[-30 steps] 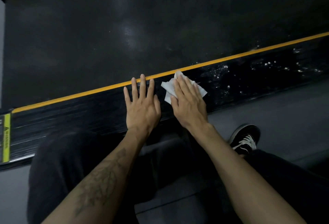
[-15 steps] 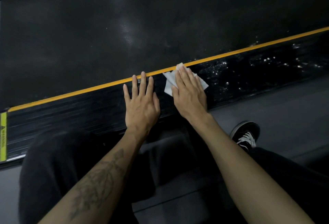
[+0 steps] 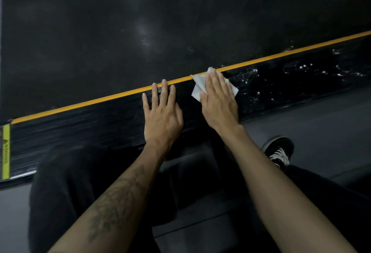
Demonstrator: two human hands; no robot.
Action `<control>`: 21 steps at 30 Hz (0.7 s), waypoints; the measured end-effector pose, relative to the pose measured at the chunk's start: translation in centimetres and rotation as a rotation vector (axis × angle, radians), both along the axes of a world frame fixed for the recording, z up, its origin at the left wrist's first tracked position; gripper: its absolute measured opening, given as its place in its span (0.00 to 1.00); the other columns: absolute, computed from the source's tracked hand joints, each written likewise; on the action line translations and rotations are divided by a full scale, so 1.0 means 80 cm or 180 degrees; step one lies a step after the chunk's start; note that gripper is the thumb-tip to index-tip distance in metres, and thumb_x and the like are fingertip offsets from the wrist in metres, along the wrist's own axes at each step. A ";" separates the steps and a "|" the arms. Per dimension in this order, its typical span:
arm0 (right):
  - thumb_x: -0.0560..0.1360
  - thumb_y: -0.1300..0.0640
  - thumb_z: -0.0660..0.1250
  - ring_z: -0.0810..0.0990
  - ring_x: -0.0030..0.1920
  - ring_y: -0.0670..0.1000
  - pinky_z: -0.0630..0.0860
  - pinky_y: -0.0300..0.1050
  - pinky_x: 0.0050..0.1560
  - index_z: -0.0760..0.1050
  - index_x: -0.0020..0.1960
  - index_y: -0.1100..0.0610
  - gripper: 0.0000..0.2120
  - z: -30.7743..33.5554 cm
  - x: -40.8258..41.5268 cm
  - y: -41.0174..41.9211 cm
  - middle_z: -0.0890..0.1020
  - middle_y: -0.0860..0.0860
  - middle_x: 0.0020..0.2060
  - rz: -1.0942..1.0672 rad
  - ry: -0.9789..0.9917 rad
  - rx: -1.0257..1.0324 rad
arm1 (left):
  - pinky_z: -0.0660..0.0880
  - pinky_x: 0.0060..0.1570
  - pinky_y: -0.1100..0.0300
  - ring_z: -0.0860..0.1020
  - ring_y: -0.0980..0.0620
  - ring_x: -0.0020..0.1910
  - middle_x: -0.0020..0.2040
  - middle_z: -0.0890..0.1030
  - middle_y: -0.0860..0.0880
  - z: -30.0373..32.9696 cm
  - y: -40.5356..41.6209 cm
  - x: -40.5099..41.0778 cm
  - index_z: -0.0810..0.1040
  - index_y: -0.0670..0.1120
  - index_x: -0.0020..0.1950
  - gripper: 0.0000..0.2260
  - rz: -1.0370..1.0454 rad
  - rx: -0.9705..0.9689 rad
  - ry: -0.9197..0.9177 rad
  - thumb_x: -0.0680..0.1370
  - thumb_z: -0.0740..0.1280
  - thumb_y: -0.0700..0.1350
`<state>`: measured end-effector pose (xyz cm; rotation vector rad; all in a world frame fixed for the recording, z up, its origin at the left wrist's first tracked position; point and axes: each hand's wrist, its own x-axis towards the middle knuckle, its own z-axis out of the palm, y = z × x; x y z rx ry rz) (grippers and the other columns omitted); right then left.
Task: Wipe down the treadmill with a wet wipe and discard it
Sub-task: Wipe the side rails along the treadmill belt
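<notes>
The treadmill's black side rail (image 3: 90, 130) runs across the view below a yellow stripe (image 3: 80, 105), with the dark running belt (image 3: 140, 21) beyond it. A white wet wipe (image 3: 197, 87) lies on the rail against the stripe. My right hand (image 3: 218, 102) presses flat on the wipe with straight fingers, covering most of it. My left hand (image 3: 161, 116) rests flat on the rail just to the left, fingers spread, holding nothing. Right of the wipe the rail shows scattered white specks (image 3: 301, 72).
A yellow warning label (image 3: 5, 152) marks the rail's left end. My dark-trousered legs (image 3: 66, 182) crouch in front of the rail, and a black-and-white shoe (image 3: 278, 150) stands on the grey floor (image 3: 321, 122) at the right.
My right hand has slid the wipe a little to the right along the rail, widening the gap to my left hand. The left hand stays put.
</notes>
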<state>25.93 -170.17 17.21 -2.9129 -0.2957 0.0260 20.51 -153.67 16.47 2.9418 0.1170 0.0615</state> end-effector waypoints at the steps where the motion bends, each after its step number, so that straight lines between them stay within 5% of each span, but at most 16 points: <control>1: 0.84 0.49 0.44 0.51 0.83 0.55 0.47 0.53 0.82 0.54 0.83 0.62 0.30 0.001 -0.011 -0.004 0.54 0.58 0.83 -0.0004 -0.0049 0.0016 | 0.48 0.80 0.37 0.48 0.42 0.84 0.85 0.54 0.45 0.000 -0.001 0.000 0.59 0.46 0.83 0.27 -0.0006 0.0005 0.0001 0.85 0.47 0.51; 6: 0.85 0.51 0.50 0.54 0.82 0.56 0.52 0.55 0.82 0.57 0.82 0.62 0.28 -0.003 -0.073 -0.019 0.56 0.59 0.82 -0.0027 -0.0187 0.0050 | 0.47 0.80 0.37 0.48 0.42 0.84 0.85 0.53 0.45 0.000 -0.002 0.000 0.59 0.46 0.83 0.27 0.0017 0.0005 -0.0010 0.85 0.47 0.51; 12: 0.82 0.47 0.41 0.52 0.83 0.56 0.47 0.52 0.82 0.55 0.82 0.62 0.33 0.002 -0.001 -0.008 0.54 0.58 0.82 -0.0095 0.0032 -0.0050 | 0.48 0.80 0.37 0.48 0.42 0.84 0.85 0.54 0.45 0.000 -0.003 0.000 0.58 0.46 0.83 0.26 0.0005 0.0031 0.0016 0.85 0.50 0.50; 21: 0.84 0.50 0.49 0.57 0.82 0.58 0.53 0.56 0.81 0.60 0.81 0.60 0.28 -0.007 -0.049 0.004 0.60 0.58 0.81 0.0462 -0.0254 0.0115 | 0.46 0.81 0.38 0.46 0.43 0.84 0.85 0.51 0.45 -0.002 -0.005 0.002 0.57 0.45 0.84 0.26 0.0003 0.0047 0.0052 0.85 0.48 0.50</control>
